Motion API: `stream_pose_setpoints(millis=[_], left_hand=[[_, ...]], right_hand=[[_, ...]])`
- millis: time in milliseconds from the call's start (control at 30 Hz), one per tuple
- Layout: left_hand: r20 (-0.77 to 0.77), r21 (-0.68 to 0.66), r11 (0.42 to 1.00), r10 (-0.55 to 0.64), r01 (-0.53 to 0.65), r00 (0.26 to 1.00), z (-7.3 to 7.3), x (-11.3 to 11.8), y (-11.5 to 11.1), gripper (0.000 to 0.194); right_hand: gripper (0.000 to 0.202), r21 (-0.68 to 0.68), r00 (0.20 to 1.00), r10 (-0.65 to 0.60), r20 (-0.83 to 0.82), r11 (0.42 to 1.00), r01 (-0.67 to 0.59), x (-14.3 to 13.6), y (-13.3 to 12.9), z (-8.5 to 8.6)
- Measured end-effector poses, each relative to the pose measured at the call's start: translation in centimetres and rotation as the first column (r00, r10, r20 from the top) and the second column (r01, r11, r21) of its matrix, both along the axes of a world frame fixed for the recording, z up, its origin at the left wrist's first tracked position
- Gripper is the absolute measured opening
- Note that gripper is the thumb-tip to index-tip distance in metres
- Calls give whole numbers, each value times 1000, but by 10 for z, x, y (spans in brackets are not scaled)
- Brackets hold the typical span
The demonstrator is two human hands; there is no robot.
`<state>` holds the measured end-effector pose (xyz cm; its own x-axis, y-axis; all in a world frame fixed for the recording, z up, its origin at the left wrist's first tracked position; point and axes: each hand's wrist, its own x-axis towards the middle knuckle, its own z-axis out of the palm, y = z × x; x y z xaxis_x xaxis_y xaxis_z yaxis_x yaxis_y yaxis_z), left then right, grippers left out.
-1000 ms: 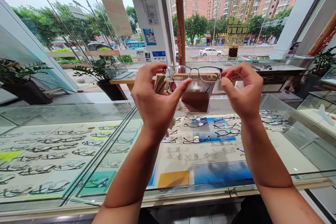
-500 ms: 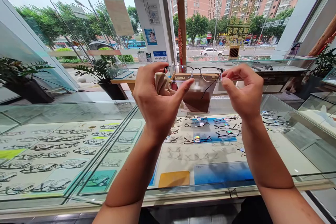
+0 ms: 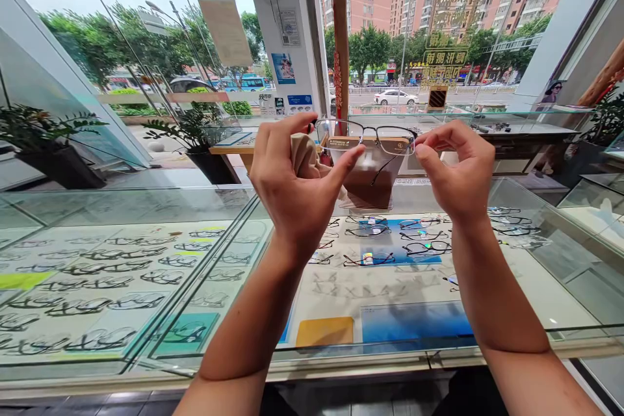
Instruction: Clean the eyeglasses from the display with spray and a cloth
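A pair of dark half-rim eyeglasses [image 3: 392,130] is held up in front of me, lenses facing away and one temple arm angled down behind them. My left hand [image 3: 297,188] is closed on its left end, thumb near the lower edge of the left lens. A crumpled beige cloth [image 3: 305,156] is tucked in the same hand, partly hidden by the fingers. At the other end, thumb and forefinger of my right hand [image 3: 461,169] pinch the frame near the hinge. Behind the lenses stands a brown box-like object [image 3: 370,185] on the glass counter.
Below my arms, a glass display case [image 3: 336,302] holds several rows of eyeglasses [image 3: 426,247], a yellow-orange card [image 3: 324,331] and blue sheets. A second case with eyeglasses [image 3: 88,305] adjoins on the left. Potted plants [image 3: 209,159] stand by the windows.
The view has shifted slightly, so the scene sits a little further right. Both hands keep the same hold on the eyeglasses, which are nearly still.
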<state>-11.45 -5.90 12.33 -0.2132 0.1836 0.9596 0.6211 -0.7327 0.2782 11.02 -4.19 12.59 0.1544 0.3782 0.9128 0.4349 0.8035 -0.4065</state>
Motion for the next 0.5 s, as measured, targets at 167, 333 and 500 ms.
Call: stream_pose_setpoints(millis=[167,333,500], left_hand=[[-13,33,999,6,-5,1000,1,0,0,53],[-6,59,998,12,-12,1000,1,1,1,53],[14,53,998,-47,47,999,-2,0,4,54]], right_hand=[[11,10,1000,-5,-4,1000,5,0,0,0],[11,0,999,-32,7,999,32,0,-1,0],[10,1,999,-15,31,1000,15,0,-1,0]])
